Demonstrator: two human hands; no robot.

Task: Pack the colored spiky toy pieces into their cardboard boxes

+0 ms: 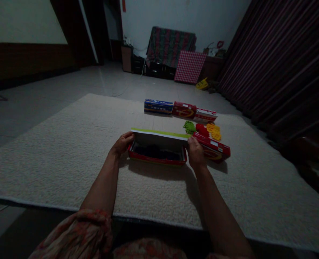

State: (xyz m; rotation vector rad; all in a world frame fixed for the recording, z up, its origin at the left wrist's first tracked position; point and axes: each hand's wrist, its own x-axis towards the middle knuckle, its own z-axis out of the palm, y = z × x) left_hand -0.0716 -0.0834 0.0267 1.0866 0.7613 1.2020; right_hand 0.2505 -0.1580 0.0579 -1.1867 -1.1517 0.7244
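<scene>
A long red box (157,160) sits on the pale textured cover with its lid raised, the lid's edge showing green and white. Something dark lies inside; I cannot make out what it is. My left hand (123,142) pinches the lid's left end. At the lid's right end, my right hand (195,151) has its fingers closed on it. Just right of that hand, and partly behind it, lies a closed red box (218,149).
Green pieces (189,127), red pieces (202,130) and yellow pieces (214,131) lie in piles beyond the closed box. Farther back stand a blue box (158,107), a red box (184,110) and a white-and-red box (206,115) in a row.
</scene>
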